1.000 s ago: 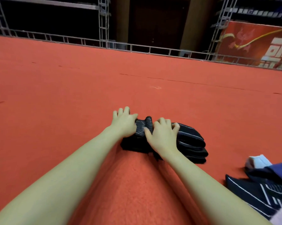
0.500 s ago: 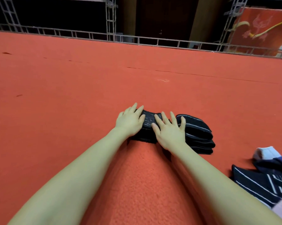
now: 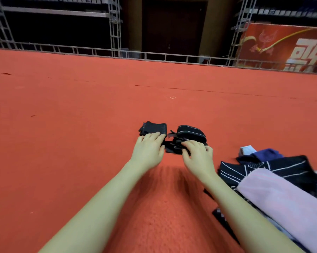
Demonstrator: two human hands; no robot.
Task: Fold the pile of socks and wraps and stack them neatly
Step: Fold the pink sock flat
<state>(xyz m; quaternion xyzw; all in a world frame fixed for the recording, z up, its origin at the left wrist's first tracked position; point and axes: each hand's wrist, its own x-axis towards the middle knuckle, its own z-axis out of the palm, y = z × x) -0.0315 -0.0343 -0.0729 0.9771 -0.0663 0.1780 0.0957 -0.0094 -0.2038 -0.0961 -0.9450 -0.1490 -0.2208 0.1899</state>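
Both bare forearms reach forward over a wide red carpet (image 3: 81, 143) that covers the floor. The left hand (image 3: 149, 150) lies palm down with its fingers fairly straight, the fingertips resting on the near edge of a small folded black wrap (image 3: 153, 128) with fine pale ribbing. That wrap sits flat on the carpet, just left of a low stack of folded dark socks (image 3: 189, 133) with thin white stripes; a narrow gap shows between the two.

The right hand (image 3: 199, 155) is at the near side of the stack, its fingers curled down onto a loose black piece (image 3: 173, 148) that lies between the two hands and touches the bottom of the stack. Whether the fingers actually pinch that piece or only press on it cannot be told, since the frame is slightly blurred there.

To the right of the right forearm lies the unsorted pile (image 3: 274, 168): dark fabric with white stripes, a navy item (image 3: 265, 155), a white sock (image 3: 247, 149) at its far edge, and a pink cloth (image 3: 289, 199) draped over the near part. The pile is near the stack but apart from it.

At the far edge of the carpet stands a metal truss railing (image 3: 154, 56), with a red banner (image 3: 282, 48) bearing pale characters at the right and a dark doorway (image 3: 174, 28) behind the middle.
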